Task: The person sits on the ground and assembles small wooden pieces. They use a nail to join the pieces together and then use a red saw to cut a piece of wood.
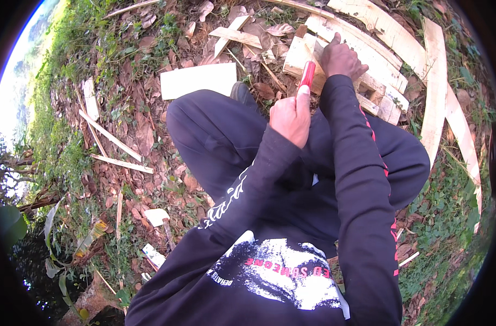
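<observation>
My left hand (290,118) is closed around the red handle of a tool (306,75), which points away from me toward a pale wooden block (298,53). The tool's working end is hidden, so I cannot tell its kind. My right hand (341,57) rests on that same wooden piece, fingers pressed down on it beside the tool. I am crouched, with dark trousers and long black sleeves filling the middle of the view.
Long pale planks (434,87) and stacked wood offcuts lie beyond and to the right of my hands. A flat white board (198,80) sits left of my knee. Thin wooden slats (111,137), dry leaves and grass cover the ground on the left.
</observation>
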Demonstrator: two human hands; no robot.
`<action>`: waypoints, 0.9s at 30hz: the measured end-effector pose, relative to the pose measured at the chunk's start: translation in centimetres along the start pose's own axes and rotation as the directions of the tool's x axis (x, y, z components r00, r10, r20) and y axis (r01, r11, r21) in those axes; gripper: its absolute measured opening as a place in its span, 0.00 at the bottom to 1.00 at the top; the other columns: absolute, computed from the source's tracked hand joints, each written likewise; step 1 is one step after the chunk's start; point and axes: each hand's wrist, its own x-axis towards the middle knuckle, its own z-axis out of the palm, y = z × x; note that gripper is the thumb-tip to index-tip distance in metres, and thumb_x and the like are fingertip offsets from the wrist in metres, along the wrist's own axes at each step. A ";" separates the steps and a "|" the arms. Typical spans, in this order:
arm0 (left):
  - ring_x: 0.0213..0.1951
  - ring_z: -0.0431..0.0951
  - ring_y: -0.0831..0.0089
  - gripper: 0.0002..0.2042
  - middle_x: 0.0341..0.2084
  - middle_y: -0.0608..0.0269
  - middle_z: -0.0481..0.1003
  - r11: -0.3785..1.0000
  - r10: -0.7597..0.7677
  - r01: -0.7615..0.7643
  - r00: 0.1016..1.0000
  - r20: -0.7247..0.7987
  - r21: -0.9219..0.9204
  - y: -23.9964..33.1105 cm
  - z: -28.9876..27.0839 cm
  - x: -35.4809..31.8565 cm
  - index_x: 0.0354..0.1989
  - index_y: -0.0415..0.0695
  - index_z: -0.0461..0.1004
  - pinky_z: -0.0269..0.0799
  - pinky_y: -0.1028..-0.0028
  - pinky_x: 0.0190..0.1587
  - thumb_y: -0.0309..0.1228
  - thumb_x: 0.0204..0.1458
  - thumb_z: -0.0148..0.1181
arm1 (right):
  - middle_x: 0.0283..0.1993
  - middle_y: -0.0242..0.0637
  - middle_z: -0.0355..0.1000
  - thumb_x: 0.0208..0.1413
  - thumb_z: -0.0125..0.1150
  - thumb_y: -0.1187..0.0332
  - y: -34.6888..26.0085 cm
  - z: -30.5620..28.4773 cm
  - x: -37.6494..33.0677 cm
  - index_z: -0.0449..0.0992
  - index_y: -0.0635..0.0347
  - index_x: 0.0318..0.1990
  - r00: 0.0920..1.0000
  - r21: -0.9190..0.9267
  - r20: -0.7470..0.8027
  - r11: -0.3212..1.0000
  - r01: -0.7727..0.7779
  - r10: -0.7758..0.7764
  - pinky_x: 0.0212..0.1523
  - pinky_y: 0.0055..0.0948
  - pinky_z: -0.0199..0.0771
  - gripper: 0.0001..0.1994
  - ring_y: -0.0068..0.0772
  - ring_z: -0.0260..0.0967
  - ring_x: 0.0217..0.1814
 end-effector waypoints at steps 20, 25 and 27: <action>0.17 0.69 0.49 0.25 0.12 0.42 0.66 0.976 0.188 -0.189 0.982 0.020 0.107 0.0 -1.3 -1.7 0.20 0.31 0.70 0.62 0.57 0.25 0.38 0.66 0.47 | 0.43 0.51 0.80 0.68 0.29 0.45 0.0 -0.2 0.2 0.84 0.60 0.40 1.000 -0.036 0.014 0.999 -0.008 0.009 0.56 0.51 0.55 0.34 0.49 0.77 0.47; 0.19 0.71 0.46 0.25 0.14 0.40 0.67 0.968 0.220 -0.218 0.976 0.002 0.127 0.1 -0.7 -0.2 0.19 0.31 0.70 0.63 0.57 0.24 0.39 0.66 0.47 | 0.46 0.50 0.79 0.68 0.29 0.45 -0.2 0.0 0.0 0.83 0.61 0.42 1.000 -0.038 0.012 0.999 -0.022 0.022 0.57 0.51 0.55 0.34 0.49 0.76 0.50; 0.18 0.71 0.49 0.25 0.13 0.43 0.68 0.949 0.291 -0.284 0.957 -0.026 0.139 -1.6 -1.6 -2.4 0.19 0.32 0.71 0.63 0.58 0.24 0.38 0.66 0.48 | 0.46 0.50 0.79 0.68 0.29 0.45 -0.1 0.2 0.2 0.83 0.61 0.42 0.999 -0.058 0.024 0.998 -0.029 0.031 0.57 0.51 0.55 0.35 0.49 0.75 0.50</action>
